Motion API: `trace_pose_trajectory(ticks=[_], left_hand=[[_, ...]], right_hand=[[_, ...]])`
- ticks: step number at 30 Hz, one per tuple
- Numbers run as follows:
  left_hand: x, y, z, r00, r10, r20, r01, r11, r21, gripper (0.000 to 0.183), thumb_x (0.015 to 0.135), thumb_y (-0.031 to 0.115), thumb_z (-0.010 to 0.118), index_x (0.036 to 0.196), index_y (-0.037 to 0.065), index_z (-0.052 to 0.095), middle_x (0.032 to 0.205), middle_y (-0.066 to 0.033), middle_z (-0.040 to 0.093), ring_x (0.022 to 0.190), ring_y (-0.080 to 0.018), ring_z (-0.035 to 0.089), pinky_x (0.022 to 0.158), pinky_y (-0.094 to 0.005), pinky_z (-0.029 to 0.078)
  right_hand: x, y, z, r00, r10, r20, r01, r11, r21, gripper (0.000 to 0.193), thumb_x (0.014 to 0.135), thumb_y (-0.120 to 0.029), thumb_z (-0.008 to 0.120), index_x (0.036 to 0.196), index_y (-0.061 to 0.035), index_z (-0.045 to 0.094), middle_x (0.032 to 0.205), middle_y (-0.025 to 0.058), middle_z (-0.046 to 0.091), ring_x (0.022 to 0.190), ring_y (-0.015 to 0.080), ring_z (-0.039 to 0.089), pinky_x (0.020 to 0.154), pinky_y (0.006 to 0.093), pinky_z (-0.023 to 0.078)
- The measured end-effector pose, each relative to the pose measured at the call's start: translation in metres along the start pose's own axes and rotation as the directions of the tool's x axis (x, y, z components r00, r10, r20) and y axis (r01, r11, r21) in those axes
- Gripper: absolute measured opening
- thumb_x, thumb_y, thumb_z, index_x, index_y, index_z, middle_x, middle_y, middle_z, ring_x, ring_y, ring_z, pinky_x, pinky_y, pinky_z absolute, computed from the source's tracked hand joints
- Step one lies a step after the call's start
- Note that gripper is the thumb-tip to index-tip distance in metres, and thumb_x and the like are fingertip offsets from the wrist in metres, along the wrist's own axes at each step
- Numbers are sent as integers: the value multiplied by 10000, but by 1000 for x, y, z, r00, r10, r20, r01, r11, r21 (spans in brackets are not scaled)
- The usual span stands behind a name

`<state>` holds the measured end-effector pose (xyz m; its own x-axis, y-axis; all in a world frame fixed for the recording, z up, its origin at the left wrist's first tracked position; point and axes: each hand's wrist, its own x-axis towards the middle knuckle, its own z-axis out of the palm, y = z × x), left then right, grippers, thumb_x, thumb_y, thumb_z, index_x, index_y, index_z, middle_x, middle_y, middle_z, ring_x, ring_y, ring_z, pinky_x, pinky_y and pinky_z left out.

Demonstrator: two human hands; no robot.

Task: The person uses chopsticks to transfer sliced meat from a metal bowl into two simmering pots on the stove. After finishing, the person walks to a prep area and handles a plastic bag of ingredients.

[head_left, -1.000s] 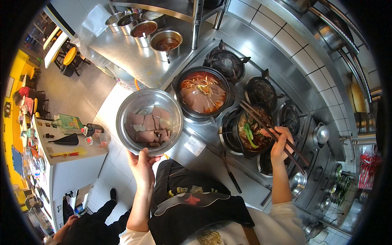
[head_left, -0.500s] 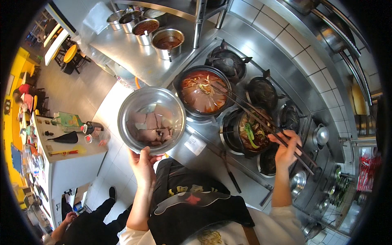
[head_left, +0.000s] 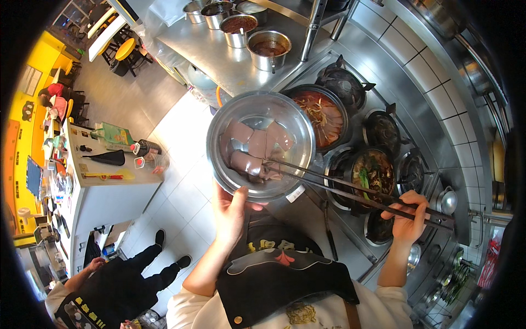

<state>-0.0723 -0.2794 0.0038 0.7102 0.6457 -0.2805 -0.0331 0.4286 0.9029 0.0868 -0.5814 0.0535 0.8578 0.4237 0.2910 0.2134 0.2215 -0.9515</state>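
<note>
My left hand (head_left: 232,207) grips the near rim of a round metal bowl (head_left: 300,131), held up in front of the stove. Flat brownish-pink slices (head_left: 257,143) lie in the bowl, apparently in clear liquid. Closed around a pair of long dark chopsticks (head_left: 329,179), my right hand (head_left: 406,218) is out to the right. The chopstick tips reach into the bowl at the slices; I cannot tell whether a slice is pinched. Partly behind the bowl sits a pot of red broth (head_left: 322,118) with slices and pale strands. A second pot (head_left: 378,174), with green vegetable, stands under the chopsticks.
Several gas burners (head_left: 382,131) surround the pots. Metal sauce pots (head_left: 269,49) stand on the steel counter at the back. A ladle (head_left: 447,202) is at the right. A co-worker in black (head_left: 118,293) stands lower left, near a white cabinet (head_left: 112,200).
The chopsticks have left the red-broth pot and now reach into the bowl. In the picture, the bowl has shifted right, overlapping that pot's edge, and my view has turned somewhat.
</note>
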Motion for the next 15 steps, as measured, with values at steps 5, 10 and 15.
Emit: trace_pose_trajectory(ticks=[5,10,15], left_hand=[[-4,3,-1,998,35,58,-35,999,10,435,862,-32,429,1264,11,271,983,-174,567,639,-226,645,513,-261,565],[-5,1,1,993,96,69,-100,994,52,416,872,-29,440,1258,3,285,934,-165,584,612,-205,641,509,-250,557],[-2,3,-1,990,90,111,-103,987,120,381,883,2,439,1238,6,298,958,-182,571,638,-256,653,493,-260,556]], right_hand=[[1,3,3,999,42,-6,-42,993,111,366,982,-279,308,942,46,471,790,159,521,499,264,602,445,316,534],[3,3,5,995,18,-97,-14,999,41,381,971,-272,339,908,73,487,755,167,520,468,276,585,392,336,529],[11,-6,4,992,120,-50,-118,992,46,343,977,-247,308,932,53,469,769,143,517,510,277,613,436,331,553]])
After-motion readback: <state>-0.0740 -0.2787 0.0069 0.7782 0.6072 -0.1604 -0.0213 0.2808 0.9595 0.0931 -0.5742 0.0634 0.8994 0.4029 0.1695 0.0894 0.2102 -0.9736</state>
